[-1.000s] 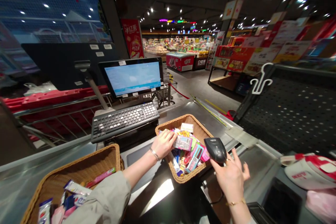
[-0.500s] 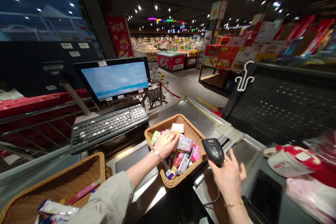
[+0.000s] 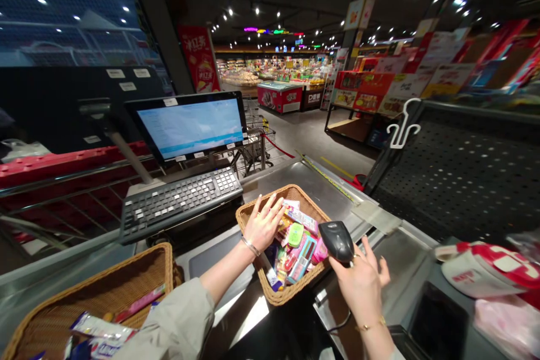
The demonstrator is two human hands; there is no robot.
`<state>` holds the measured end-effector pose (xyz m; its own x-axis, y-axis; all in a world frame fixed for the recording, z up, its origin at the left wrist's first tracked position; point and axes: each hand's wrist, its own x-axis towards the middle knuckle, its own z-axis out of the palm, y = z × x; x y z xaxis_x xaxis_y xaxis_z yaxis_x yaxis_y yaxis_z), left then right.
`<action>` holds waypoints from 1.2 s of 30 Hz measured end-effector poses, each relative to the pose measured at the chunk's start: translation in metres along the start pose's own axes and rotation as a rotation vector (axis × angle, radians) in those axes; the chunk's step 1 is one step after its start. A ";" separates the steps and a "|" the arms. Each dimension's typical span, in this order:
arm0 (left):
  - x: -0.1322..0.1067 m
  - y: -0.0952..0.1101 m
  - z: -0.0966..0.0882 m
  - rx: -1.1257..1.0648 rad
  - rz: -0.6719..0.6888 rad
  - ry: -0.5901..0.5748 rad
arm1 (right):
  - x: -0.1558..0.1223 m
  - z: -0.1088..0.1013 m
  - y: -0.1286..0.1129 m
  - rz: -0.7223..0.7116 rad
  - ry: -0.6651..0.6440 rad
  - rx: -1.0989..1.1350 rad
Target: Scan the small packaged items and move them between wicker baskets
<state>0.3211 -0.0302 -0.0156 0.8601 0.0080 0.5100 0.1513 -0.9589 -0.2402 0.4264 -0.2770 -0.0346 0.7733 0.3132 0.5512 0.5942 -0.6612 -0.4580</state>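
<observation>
My left hand (image 3: 265,226) is over the left part of a wicker basket (image 3: 276,295), its fingers spread and no item in its grasp. Small colourful packets and boxes fill the basket, among them a green pack (image 3: 296,234), a light blue box (image 3: 302,259) and a pinkish box (image 3: 302,219). My right hand (image 3: 363,280) is closed around a black barcode scanner (image 3: 337,241), whose head hangs over the basket's right rim. The thumb and some fingers wrap its grip, while other fingers stick out to the right.
A second wicker basket (image 3: 167,270) with wrapped snacks stands at lower left. Behind it are a black keyboard (image 3: 181,199) and a lit monitor (image 3: 192,128). To the right lie a dark phone-like slab (image 3: 439,315) and a red-and-white bag (image 3: 485,273). A perforated black panel (image 3: 468,180) rises there.
My left hand has spread its fingers and moved off the pinkish box, which now lies on the pile. The green pack now shows mid-basket. The scanner has shifted slightly left; the camera view has turned a little.
</observation>
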 end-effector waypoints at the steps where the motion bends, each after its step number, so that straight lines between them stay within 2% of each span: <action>1: -0.005 -0.003 -0.004 0.004 -0.016 -0.006 | 0.001 0.002 -0.005 -0.008 -0.010 0.011; 6: -0.035 -0.017 -0.024 0.034 -0.113 -0.028 | 0.003 0.012 -0.035 -0.082 -0.068 0.078; 11: -0.073 -0.031 -0.047 0.100 -0.223 -0.065 | -0.002 0.030 -0.063 -0.196 -0.054 0.153; 13: -0.090 -0.035 -0.056 0.125 -0.264 -0.093 | -0.006 0.035 -0.074 -0.235 -0.096 0.159; 19: -0.141 -0.040 -0.084 0.176 -0.425 -0.203 | -0.017 0.039 -0.114 -0.357 -0.185 0.210; 26: -0.203 -0.043 -0.110 0.225 -0.615 -0.239 | -0.033 0.043 -0.157 -0.477 -0.270 0.294; 36: -0.295 -0.057 -0.144 0.234 -0.848 -0.355 | -0.058 0.060 -0.189 -0.580 -0.417 0.331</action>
<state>-0.0116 -0.0192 -0.0334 0.5109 0.7984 0.3186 0.8542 -0.5131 -0.0838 0.2822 -0.1295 -0.0217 0.3000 0.8193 0.4886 0.9124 -0.0969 -0.3976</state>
